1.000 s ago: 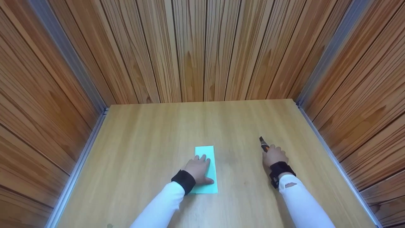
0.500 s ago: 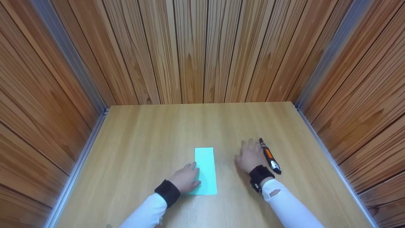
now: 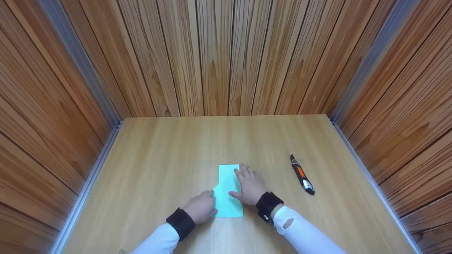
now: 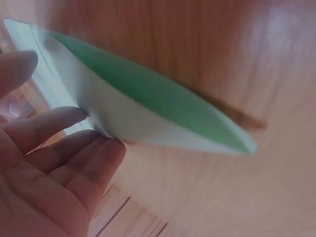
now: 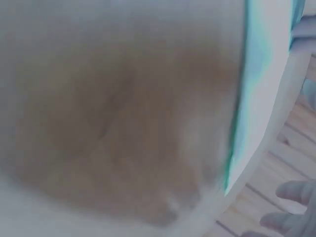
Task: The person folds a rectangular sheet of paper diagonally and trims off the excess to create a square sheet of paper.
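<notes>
A folded light-green sheet of paper (image 3: 227,197) lies on the table, taller than wide in the head view. My left hand (image 3: 199,209) touches its left edge, where a small part bulges outward. In the left wrist view the folded paper (image 4: 143,111) gapes, showing a green inside. The left fingertips meet its near layer, with the thumb held apart from them. Fingers spread, my right hand (image 3: 250,187) rests at the paper's right edge, thumb over the sheet. The right wrist view is blurred; a strip of the paper (image 5: 261,94) and some fingers show at its right.
A black and orange utility knife (image 3: 302,174) lies on the wooden table (image 3: 169,151), to the right of the right hand. Wood-panelled walls (image 3: 212,60) enclose the table at the back and both sides, with grey metal strips in the corners.
My right hand has let go of the utility knife and moved left to the paper. My left hand has slid from the paper's middle to its left edge, which now bulges.
</notes>
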Action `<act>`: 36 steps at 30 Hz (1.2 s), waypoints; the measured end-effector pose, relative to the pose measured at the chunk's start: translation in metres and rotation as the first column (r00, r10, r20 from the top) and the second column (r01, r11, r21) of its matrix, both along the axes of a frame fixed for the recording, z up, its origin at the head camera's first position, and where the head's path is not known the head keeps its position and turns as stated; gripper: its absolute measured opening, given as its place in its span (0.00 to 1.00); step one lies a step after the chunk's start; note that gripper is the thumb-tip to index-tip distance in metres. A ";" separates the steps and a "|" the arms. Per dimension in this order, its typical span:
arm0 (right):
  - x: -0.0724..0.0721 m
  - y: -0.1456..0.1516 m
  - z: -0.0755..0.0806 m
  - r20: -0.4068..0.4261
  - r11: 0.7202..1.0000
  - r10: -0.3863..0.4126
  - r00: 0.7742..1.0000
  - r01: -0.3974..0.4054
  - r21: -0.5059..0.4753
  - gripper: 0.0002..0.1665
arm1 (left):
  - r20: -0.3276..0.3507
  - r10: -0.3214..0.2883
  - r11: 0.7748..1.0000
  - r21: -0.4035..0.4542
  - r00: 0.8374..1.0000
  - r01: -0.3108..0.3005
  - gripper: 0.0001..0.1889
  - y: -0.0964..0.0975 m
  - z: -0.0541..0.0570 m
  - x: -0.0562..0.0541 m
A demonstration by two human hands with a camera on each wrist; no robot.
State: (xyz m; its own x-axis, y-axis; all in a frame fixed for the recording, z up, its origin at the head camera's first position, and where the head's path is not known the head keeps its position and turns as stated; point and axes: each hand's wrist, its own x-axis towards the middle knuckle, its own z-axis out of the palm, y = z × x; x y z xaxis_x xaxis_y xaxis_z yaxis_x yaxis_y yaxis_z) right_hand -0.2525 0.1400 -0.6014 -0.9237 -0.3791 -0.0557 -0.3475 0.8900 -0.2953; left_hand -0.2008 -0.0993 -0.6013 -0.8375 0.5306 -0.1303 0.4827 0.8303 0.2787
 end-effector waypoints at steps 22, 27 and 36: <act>-0.006 -0.009 -0.018 0.129 0.989 0.145 0.981 -0.149 0.020 0.33 | -0.087 -0.034 0.995 -0.100 0.996 0.025 0.25 0.045 -0.014 -0.042; -0.012 0.000 -0.022 0.065 0.995 0.104 0.993 -0.104 -0.002 0.32 | -0.111 -0.025 0.993 -0.114 0.993 0.012 0.25 0.052 -0.012 -0.046; -0.019 0.027 -0.026 0.069 0.998 0.014 0.997 -0.010 -0.065 0.32 | -0.071 0.003 0.995 -0.104 0.997 -0.010 0.26 0.050 -0.009 -0.052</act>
